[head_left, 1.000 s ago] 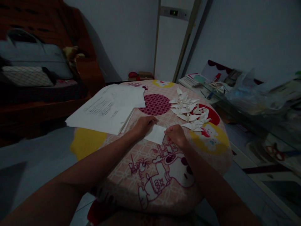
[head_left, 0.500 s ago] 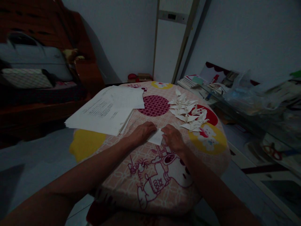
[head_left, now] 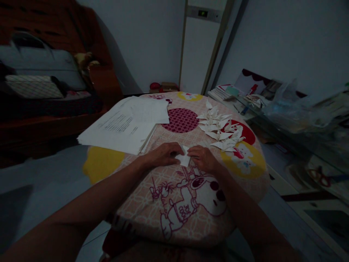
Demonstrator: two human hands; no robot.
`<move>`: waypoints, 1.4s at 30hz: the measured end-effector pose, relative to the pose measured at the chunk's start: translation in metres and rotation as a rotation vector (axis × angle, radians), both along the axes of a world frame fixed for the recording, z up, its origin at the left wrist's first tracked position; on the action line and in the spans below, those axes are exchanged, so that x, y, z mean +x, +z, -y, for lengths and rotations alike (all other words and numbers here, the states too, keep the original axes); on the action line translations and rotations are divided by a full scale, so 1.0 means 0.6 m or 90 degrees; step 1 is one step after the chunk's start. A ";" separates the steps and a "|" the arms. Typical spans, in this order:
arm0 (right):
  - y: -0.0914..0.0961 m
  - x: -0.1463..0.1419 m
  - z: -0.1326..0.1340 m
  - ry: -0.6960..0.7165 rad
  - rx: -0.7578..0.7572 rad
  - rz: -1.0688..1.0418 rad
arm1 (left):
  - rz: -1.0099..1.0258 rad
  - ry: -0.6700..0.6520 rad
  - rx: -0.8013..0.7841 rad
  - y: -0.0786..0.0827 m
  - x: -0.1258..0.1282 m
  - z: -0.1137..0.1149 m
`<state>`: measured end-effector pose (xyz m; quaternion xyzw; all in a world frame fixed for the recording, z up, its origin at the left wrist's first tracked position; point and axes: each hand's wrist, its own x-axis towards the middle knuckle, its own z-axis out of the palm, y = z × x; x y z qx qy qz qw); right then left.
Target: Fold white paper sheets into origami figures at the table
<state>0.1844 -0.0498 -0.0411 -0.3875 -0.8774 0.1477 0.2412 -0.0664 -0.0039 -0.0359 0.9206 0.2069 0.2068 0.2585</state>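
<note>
A small white piece of paper lies folded on the round table, which wears a pink cartoon-print cloth. My left hand presses on the paper's left side with curled fingers. My right hand pinches its right side. The two hands almost meet over the paper, so most of it is hidden. Beyond my right hand lies a heap of several folded white paper figures.
A stack of printed sheets overhangs the table's far left edge. A cluttered low shelf with books and plastic bags runs along the right. A wooden bench with bags stands at the left. Scissors lie at the right.
The hands have drawn together over the paper, and it shows smaller now, folded in from the open rectangle seen a second ago.
</note>
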 end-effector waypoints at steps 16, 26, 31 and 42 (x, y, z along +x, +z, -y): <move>-0.005 0.006 0.005 0.043 0.003 0.029 | -0.009 -0.018 -0.008 0.010 0.003 0.008; 0.000 -0.002 0.004 0.053 -0.005 -0.010 | -0.015 -0.034 0.005 0.021 0.003 0.014; 0.010 -0.008 0.007 0.037 -0.030 -0.030 | -0.053 -0.015 0.063 0.019 0.010 0.024; 0.013 -0.014 0.006 -0.031 -0.113 -0.119 | -0.071 0.078 0.015 0.018 0.005 0.029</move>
